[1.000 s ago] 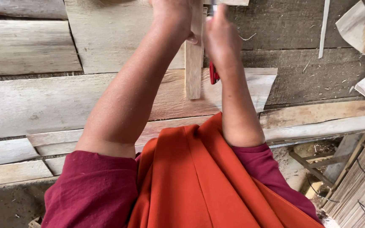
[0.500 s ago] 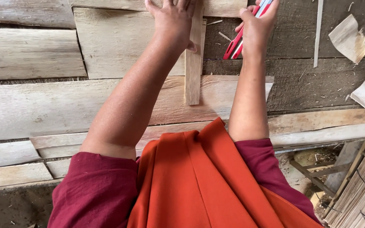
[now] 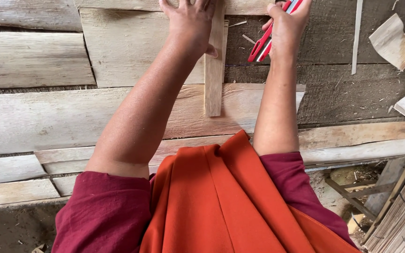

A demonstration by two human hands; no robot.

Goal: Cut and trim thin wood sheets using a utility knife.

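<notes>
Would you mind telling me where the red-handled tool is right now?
In the head view, the red-handled tool is at the top, right of centre, gripped in the right hand, just right of the narrow wooden strip that the left hand presses down.

The left hand (image 3: 191,23) lies flat, palm down, on a narrow upright wooden strip (image 3: 214,70), its thumb hooked against the strip's right edge. The right hand (image 3: 287,26) is closed around a red-handled tool (image 3: 264,44), whose handles jut down and left from the fist. Both rest over a surface of rough pale planks (image 3: 48,117). Curled wood shavings (image 3: 392,42) lie at the far right. An orange cloth (image 3: 221,206) hangs below.
</notes>
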